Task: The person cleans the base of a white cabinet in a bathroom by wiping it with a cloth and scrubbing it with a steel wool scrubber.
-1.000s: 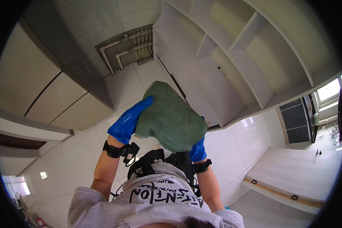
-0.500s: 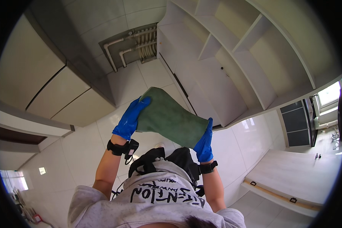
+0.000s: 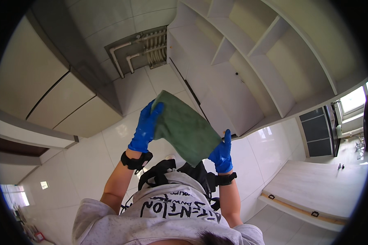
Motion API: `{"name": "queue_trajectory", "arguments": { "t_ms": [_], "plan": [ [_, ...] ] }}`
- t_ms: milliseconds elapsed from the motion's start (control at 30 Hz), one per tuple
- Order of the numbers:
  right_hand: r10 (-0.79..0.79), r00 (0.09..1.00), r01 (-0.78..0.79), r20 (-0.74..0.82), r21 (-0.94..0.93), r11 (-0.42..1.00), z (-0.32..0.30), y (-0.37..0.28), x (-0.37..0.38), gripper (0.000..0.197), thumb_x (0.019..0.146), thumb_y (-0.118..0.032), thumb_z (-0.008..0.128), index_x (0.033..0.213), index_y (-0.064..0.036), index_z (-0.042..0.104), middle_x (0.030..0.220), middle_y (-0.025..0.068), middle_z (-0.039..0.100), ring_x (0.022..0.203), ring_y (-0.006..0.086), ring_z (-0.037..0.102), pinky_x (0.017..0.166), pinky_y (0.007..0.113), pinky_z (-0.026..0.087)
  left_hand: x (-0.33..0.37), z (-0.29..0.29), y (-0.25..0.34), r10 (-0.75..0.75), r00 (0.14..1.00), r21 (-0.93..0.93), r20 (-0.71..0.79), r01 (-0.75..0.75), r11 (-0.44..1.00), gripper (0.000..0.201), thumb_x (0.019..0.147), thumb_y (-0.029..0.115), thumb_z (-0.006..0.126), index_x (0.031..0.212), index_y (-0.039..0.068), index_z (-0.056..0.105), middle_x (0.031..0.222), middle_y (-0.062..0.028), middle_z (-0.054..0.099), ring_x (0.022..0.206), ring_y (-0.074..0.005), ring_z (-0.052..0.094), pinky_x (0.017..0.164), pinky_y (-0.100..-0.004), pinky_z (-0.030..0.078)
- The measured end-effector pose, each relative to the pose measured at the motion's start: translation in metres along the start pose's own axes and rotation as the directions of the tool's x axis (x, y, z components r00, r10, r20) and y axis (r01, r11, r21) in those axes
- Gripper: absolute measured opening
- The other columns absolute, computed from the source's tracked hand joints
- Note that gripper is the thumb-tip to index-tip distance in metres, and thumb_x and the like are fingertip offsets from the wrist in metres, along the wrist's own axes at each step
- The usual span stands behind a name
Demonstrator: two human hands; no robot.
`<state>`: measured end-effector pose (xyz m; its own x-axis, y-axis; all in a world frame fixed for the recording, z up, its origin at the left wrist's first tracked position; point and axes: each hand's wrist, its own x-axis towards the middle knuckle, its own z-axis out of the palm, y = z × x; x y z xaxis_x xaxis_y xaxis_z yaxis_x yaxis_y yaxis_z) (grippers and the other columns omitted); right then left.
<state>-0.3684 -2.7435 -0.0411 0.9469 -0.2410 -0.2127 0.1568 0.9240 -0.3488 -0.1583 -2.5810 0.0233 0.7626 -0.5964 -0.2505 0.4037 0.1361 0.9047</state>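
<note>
A folded dark green cloth (image 3: 188, 128) is stretched between my two hands, in front of my body and above the tiled floor. My left hand (image 3: 146, 126), in a blue rubber glove, grips its left edge with the thumb over the top side. At the right end my right hand (image 3: 222, 154), gloved the same way, holds the corner, its thumb sticking up; the other fingers are partly hidden by the cloth. The lower edge sags toward my lap.
An open shelf unit (image 3: 270, 61) with cupboard doors rises ahead on the right. Beige cabinets (image 3: 61, 102) stand on the left. Pipes (image 3: 147, 51) show in a wall recess at the far end. A pale door panel (image 3: 315, 188) is at the right.
The cloth's right end has slipped lower in my right hand and its near edge now hangs further down. My left hand has shifted slightly right and up.
</note>
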Motion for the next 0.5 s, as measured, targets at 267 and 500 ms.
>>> {"name": "queue_trajectory", "arguments": {
  "t_ms": [267,500],
  "plan": [
    [0.098,0.921,-0.209,0.377,0.266,0.941,0.009,0.013,0.037,0.062,0.093,-0.048,0.031,0.136,-0.0036,0.028,0.133,0.0129,0.039,0.122,0.0255,0.039,0.101,0.039,0.032,-0.038,0.052,-0.014,0.267,0.524,0.561,0.809,-0.823,-0.085,0.045,0.086,0.027,0.052,0.129,0.016,0.044,0.110,-0.0139,0.059,0.076,-0.0281,0.063,0.063,-0.0329,0.051],
    [-0.048,0.991,0.023,-0.126,-0.193,0.981,0.048,0.013,0.020,0.051,0.089,-0.026,0.050,0.133,-0.0041,0.033,0.128,0.0130,0.044,0.116,0.0259,0.046,0.098,0.038,0.038,-0.048,0.047,0.044,0.506,0.704,0.435,0.498,-0.708,0.556,0.022,0.077,0.012,0.063,0.098,0.010,0.063,0.091,-0.0043,0.061,0.063,-0.0194,0.060,0.057,-0.0267,0.047]
  ]
}}
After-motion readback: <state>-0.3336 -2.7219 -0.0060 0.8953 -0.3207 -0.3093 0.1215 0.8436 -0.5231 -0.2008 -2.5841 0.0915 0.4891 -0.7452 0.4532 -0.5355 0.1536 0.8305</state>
